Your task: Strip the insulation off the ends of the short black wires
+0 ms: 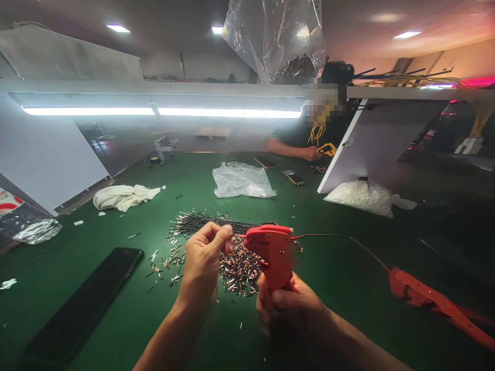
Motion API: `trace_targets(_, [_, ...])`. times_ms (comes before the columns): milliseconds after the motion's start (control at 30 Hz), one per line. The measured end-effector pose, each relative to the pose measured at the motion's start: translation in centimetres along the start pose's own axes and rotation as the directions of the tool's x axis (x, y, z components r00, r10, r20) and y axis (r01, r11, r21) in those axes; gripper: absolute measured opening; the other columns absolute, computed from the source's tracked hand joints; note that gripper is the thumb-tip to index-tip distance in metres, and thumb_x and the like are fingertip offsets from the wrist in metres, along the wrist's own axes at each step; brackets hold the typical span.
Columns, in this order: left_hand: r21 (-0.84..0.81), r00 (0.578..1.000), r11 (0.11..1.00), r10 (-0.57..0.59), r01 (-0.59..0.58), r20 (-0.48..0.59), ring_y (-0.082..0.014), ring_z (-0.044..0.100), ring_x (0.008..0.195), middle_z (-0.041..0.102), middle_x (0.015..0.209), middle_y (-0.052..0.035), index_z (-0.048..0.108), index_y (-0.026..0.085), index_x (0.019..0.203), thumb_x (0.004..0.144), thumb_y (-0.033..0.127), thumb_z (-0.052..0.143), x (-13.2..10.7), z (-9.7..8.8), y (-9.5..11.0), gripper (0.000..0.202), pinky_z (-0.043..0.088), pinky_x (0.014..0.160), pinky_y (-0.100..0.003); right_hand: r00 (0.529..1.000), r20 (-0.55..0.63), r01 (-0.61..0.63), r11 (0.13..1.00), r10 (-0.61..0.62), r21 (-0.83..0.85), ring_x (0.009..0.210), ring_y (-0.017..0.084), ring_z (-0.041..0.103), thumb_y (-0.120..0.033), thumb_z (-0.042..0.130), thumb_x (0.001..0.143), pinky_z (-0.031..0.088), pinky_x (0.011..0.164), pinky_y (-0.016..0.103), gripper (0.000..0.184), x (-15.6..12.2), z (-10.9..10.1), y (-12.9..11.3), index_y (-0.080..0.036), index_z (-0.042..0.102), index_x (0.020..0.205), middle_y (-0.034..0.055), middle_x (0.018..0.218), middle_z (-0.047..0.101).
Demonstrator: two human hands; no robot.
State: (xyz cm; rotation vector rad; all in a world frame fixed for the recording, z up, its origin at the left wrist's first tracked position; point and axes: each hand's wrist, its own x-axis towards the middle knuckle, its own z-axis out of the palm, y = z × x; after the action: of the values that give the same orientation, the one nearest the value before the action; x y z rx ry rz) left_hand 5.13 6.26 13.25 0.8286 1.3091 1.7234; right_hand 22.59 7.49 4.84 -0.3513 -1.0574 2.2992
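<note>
My right hand (284, 301) is wrapped around the handle of a red wire stripper (276, 252), held upright with its jaws toward the left. My left hand (207, 257) pinches a thin red wire (238, 235) that runs into the stripper's jaws. On the stripper's far side, a thin red line (325, 235) leads toward a second red hand tool (433, 293); whether it is the same wire is hidden. Behind my hands lies a bundle of black wires (204, 222) with stripped ends. Below it spreads a pile of cut wire bits (240, 268), black and copper-coloured.
A black phone (85, 304) lies at the left on the green table (185, 175). Further back are a white cloth (126, 197), a clear plastic bag (243, 180) and a bag of white pieces (361, 198). Across the table, a person's hand (311, 153) holds a yellow tool (328, 149).
</note>
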Motion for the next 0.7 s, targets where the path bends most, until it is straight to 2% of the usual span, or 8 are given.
trace_targets(267, [0.052,0.999,0.998,-0.030,0.029,0.019,-0.0083,0.041,0.050,0.049,0.048,0.0035,0.050,0.018,0.053,0.069,0.039,0.073,0.1,-0.2,0.0,0.035,0.032,0.055,-0.024,1.000,0.000,-0.027,0.999,0.027,0.031,0.049,0.012,0.052,-0.042,0.073,0.075,0.046,0.049,0.025,0.032,-0.2,0.0,0.5,-0.014,0.060,0.083,-0.0007,0.059,0.057])
trace_targets(400, [0.105,0.999,0.994,-0.040,0.037,0.023,-0.0084,0.032,0.045,0.043,0.046,0.0053,0.048,0.020,0.054,0.071,0.043,0.073,-0.1,-0.3,-0.1,0.039,0.024,0.048,-0.024,0.999,-0.022,-0.028,0.999,0.028,0.022,0.047,0.011,0.051,-0.042,0.071,0.077,0.043,0.047,0.023,0.031,-0.3,0.4,-0.1,-0.014,0.061,0.081,0.0002,0.059,0.058])
trace_targets(467, [0.245,0.996,0.969,0.059,-0.041,-0.066,-0.0092,0.026,0.045,0.036,0.045,0.0066,0.043,0.020,0.052,0.076,0.044,0.071,-0.4,-0.4,-0.2,0.044,0.022,0.049,-0.026,0.999,-0.025,-0.030,0.999,0.030,0.013,0.047,0.011,0.051,-0.042,0.072,0.076,0.043,0.046,0.023,0.032,-0.3,0.6,-0.4,-0.013,0.060,0.080,0.0011,0.057,0.059])
trace_targets(500, [0.358,0.976,0.926,0.177,-0.122,-0.124,-0.0100,0.027,0.047,0.035,0.046,0.0063,0.042,0.020,0.052,0.079,0.042,0.069,-0.5,-0.5,-0.2,0.044,0.023,0.051,-0.026,0.999,-0.027,-0.030,0.999,0.031,0.012,0.046,0.011,0.051,-0.043,0.072,0.076,0.043,0.045,0.022,0.032,-0.2,0.6,-0.6,-0.013,0.060,0.079,0.0013,0.057,0.059])
trace_targets(533, [0.478,0.931,0.849,0.332,-0.224,-0.154,-0.0114,0.032,0.050,0.038,0.050,0.0051,0.044,0.021,0.054,0.082,0.039,0.067,-0.5,-0.6,-0.1,0.041,0.027,0.055,-0.027,0.999,-0.032,-0.032,0.999,0.032,0.013,0.046,0.011,0.051,-0.043,0.071,0.077,0.043,0.045,0.022,0.032,-0.2,0.7,-0.7,-0.013,0.060,0.078,0.0013,0.056,0.058])
trace_targets(600, [0.648,0.793,0.633,0.605,-0.423,-0.073,-0.0166,0.049,0.069,0.056,0.067,0.0006,0.058,0.022,0.066,0.082,0.030,0.066,-0.5,-0.8,0.0,0.020,0.035,0.072,-0.029,0.999,-0.036,-0.040,0.999,0.040,0.019,0.044,0.011,0.051,-0.043,0.068,0.079,0.044,0.043,0.023,0.031,-0.2,0.7,-0.9,-0.013,0.059,0.078,0.0008,0.056,0.057])
trace_targets(633, [0.660,0.748,0.554,0.663,-0.508,0.019,-0.0200,0.054,0.082,0.064,0.080,-0.0016,0.065,0.024,0.076,0.081,0.025,0.067,-0.4,-0.9,0.0,0.005,0.034,0.083,-0.033,0.998,-0.034,-0.047,0.999,0.048,0.020,0.043,0.011,0.051,-0.042,0.067,0.079,0.044,0.042,0.023,0.030,-0.2,0.7,-1.0,-0.013,0.059,0.078,0.0006,0.056,0.057])
trace_targets(700, [0.593,0.741,0.527,0.644,-0.610,0.189,-0.0242,0.057,0.097,0.070,0.096,-0.0034,0.071,0.028,0.093,0.077,0.018,0.068,-0.1,-1.0,-0.1,0.019,0.027,0.098,-0.039,0.998,-0.026,-0.058,0.998,0.058,0.018,0.041,0.012,0.051,-0.042,0.067,0.079,0.044,0.041,0.024,0.030,-0.3,0.7,-1.1,-0.014,0.058,0.077,0.0001,0.053,0.056])
